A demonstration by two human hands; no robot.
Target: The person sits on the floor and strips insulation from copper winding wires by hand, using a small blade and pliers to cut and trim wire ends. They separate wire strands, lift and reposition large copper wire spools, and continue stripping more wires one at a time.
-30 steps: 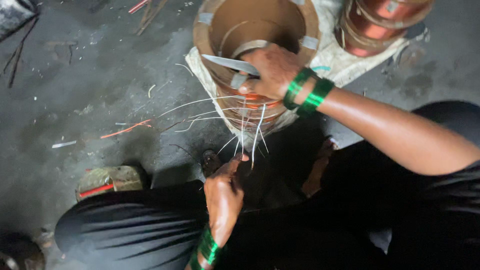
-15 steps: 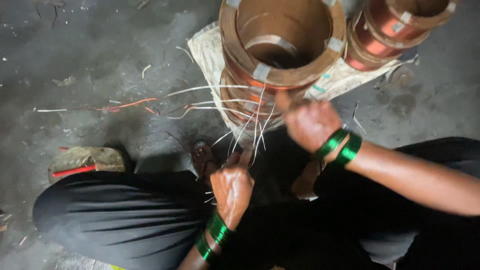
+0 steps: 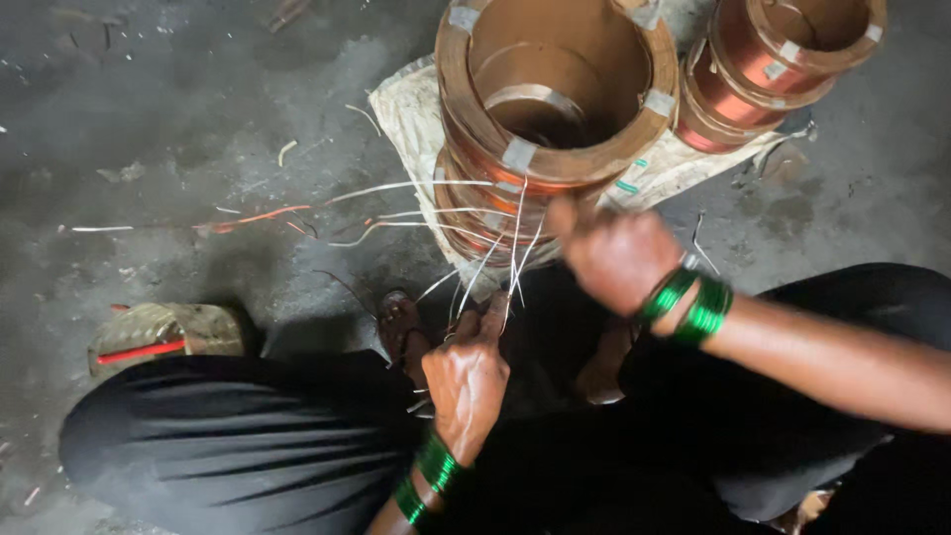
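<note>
the pale wire ends (image 3: 495,253) fan out from the lower front of the big copper coil (image 3: 555,109) and run down to the left hand (image 3: 466,381), which sits just below and in front of the coil, between the person's knees. the right hand (image 3: 614,258) hovers just right of the same strands, close to the coil's lower rim, touching or nearly touching the wires; its motion blur keeps me from telling which

the wire ends are thin, whitish and stiff, several bunched near the left hand and a few splaying far out to the left over the grey floor (image 3: 178,129), one with an orange tint. the coil is a wide open ring of copper winding wrapped in brown tape with grey patches, standing on a pale sack (image 3: 406,109) spread on the floor. a smaller copper coil (image 3: 783,54) stands at the sack's far right corner, just beside the big one

the left hand is closed, thumb and fingertips pinched on the bunched strands, wrist bent upward, green bangles (image 3: 431,481) on the forearm. the right hand is curled into a loose fist, back toward the camera, green bangles on its wrist too; whether it grips anything i cannot tell. a small woven object with a red strip (image 3: 163,337) lies on the floor at the left, near the knee
</note>
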